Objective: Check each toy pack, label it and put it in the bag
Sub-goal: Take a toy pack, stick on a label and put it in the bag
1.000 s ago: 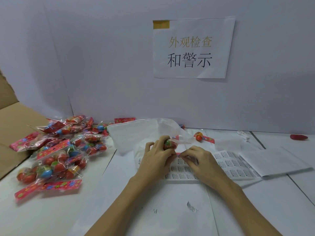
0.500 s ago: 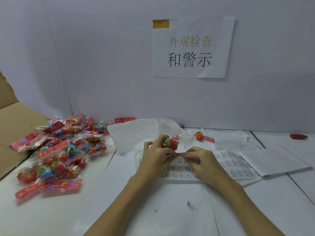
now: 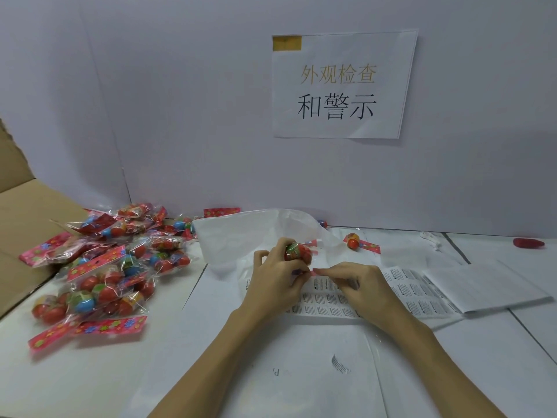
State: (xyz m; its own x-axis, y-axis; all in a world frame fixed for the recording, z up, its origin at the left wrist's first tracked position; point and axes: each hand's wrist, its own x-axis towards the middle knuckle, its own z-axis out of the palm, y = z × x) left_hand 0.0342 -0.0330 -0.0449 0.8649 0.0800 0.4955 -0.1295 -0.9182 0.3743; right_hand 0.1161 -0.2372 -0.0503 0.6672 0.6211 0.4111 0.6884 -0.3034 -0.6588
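While left hand (image 3: 275, 277) grips toy pack (image 3: 297, 251), white bag (image 3: 241, 233) behind, contents unclear

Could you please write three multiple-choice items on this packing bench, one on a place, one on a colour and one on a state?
1. Where does the pile of toy packs lie?
A. left of the hands
B. right of the hands
C. on the wall sign

2. What colour is the tape on the wall sign?
A. blue
B. yellow
C. green

3. What is the left hand doing?
A. lying flat
B. gripping a toy pack
C. holding a pen

Answers: A, the pile sits by the cardboard box; B, a yellow strip at its top corner; B, fingers curl round the pack, over the label sheet.
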